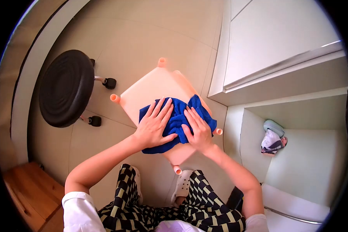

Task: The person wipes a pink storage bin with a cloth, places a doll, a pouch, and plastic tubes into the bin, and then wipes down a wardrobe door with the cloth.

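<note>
So we're pressing a blue cloth (174, 123) onto a peach plastic stand (143, 91) with both hands. The left hand (155, 123) is lying nearly flat on it, fingers a bit spread and the thumb sticking out; the right hand (199, 129) is sitting just beside it, fingers closer together, thumb held apart. Neither grip is pinching anything as far as we're seeing. The cloth is bunching up near the right fingers and hanging over the stand's near-left edge. The stand is sitting in front of our cream clogs (182, 183), showing round stubs at its corners. A black stool (67, 88) is standing off to the left on the tile floor (143, 31), and a white cabinet (274, 42) is taking up the right.
</note>
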### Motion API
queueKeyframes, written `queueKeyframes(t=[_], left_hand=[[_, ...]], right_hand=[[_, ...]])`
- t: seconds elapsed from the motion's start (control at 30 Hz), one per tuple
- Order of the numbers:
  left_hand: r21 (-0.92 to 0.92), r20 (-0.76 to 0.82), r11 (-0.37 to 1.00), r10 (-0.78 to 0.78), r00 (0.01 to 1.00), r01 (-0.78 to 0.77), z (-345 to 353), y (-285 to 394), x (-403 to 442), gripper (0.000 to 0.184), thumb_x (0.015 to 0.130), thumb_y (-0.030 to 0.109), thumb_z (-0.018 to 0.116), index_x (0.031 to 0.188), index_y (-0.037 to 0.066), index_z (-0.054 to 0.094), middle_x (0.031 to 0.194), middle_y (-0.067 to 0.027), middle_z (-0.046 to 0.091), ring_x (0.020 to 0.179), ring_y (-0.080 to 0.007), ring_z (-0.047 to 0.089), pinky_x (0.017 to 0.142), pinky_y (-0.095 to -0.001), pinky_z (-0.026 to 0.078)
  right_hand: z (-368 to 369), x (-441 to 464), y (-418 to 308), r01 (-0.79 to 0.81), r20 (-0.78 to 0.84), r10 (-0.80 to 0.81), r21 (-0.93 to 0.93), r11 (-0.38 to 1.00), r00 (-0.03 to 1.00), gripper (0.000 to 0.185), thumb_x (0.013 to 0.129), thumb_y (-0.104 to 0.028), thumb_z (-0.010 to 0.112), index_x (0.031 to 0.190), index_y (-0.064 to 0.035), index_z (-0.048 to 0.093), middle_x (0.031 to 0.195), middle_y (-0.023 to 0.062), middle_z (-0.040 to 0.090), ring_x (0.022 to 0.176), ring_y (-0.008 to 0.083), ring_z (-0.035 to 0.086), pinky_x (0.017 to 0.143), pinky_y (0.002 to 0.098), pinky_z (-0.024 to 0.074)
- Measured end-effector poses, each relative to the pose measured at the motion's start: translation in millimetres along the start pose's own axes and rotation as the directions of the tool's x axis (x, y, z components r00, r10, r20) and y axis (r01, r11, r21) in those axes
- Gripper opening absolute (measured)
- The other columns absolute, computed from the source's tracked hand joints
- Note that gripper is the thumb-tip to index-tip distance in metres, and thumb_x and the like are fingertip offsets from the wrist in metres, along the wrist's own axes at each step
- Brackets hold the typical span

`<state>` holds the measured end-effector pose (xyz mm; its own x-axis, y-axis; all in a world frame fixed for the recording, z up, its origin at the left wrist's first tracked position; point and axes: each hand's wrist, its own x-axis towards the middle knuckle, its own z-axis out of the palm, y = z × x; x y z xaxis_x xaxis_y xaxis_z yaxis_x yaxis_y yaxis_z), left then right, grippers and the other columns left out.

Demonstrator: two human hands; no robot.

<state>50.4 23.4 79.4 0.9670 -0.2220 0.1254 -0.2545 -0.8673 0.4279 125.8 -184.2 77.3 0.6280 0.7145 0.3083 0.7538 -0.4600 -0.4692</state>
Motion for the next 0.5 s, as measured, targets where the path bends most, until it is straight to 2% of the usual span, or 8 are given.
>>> queueKeyframes(t=[0.2, 0.27, 0.33, 0.5], left_hand=[[-0.063, 0.019, 0.998, 0.022, 1.0, -0.021, 14.4, 22.7, 7.0, 0.086, 0.08, 0.045, 0.059, 0.139, -0.013, 0.036, 0.152, -0.0297, 0.025, 0.144, -0.0432, 0.019, 0.117, -0.0515, 0.017], [-0.069, 0.005, 0.997, 0.034, 0.999, -0.033, 20.7, 29.3, 11.6, 0.081, 0.084, 0.042, 0.054, 0.138, -0.016, 0.035, 0.151, -0.0313, 0.024, 0.144, -0.0452, 0.018, 0.117, -0.0517, 0.016], [-0.053, 0.007, 0.998, 0.017, 1.0, -0.016, 24.9, 35.5, 13.9, 0.076, 0.086, 0.038, 0.049, 0.136, -0.018, 0.035, 0.151, -0.0327, 0.024, 0.143, -0.047, 0.018, 0.117, -0.0522, 0.016], [-0.072, -0.002, 0.997, 0.008, 1.0, -0.008, 28.2, 36.4, 13.1, 0.072, 0.084, 0.029, 0.05, 0.137, -0.017, 0.036, 0.15, -0.0319, 0.026, 0.144, -0.045, 0.018, 0.117, -0.0517, 0.017]], right_hand=[[5.6, -20.1, -15.4, -0.187, -0.037, 0.194, 0.141, 0.972, 0.98, 0.04, 0.095, -0.015, 0.051, 0.131, 0.004, 0.052, 0.136, 0.0226, 0.052, 0.131, 0.0388, 0.046, 0.108, 0.0433, 0.0376], [9.6, -21.2, -19.8, -0.252, -0.041, 0.267, 0.227, 0.941, 0.963, 0.042, 0.097, -0.014, 0.048, 0.134, 0.0043, 0.049, 0.139, 0.023, 0.05, 0.133, 0.0388, 0.043, 0.11, 0.043, 0.035], [16.6, -21.6, -25.2, -0.272, -0.072, 0.305, 0.292, 0.917, 0.95, 0.042, 0.097, -0.014, 0.047, 0.135, 0.004, 0.048, 0.139, 0.0228, 0.049, 0.134, 0.0384, 0.042, 0.11, 0.0432, 0.0339], [19.3, -23.0, -37.6, -0.337, -0.087, 0.43, 0.49, 0.804, 0.899, 0.044, 0.098, -0.012, 0.045, 0.14, 0.0029, 0.043, 0.145, 0.0217, 0.044, 0.138, 0.0357, 0.037, 0.114, 0.042, 0.0286]])
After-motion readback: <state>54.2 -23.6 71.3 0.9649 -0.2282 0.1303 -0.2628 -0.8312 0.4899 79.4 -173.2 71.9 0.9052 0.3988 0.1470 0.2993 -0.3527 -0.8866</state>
